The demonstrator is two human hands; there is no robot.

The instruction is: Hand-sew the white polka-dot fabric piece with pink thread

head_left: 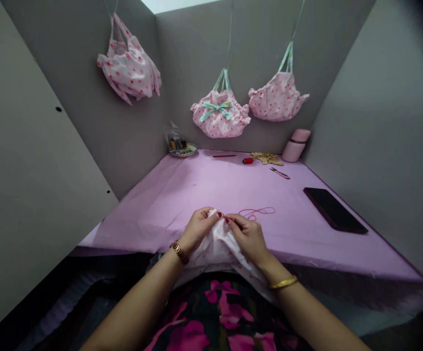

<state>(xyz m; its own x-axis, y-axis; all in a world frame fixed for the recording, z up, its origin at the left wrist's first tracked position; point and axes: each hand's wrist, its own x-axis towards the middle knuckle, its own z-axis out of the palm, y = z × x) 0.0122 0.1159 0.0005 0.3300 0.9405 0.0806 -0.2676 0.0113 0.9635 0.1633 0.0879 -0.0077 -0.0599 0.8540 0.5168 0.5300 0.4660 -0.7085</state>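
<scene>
Both hands pinch dotted fabric; left hand | right hand

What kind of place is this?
Likely a small sewing booth: grey partitions around a purple-covered table, finished spotted bags hung up, and both hands pinching spotted fabric with red thread beside them.

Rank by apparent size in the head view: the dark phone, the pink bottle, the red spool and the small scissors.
1. Dark phone, though it lies nearest the camera.
2. Pink bottle.
3. Small scissors.
4. Red spool.
</scene>
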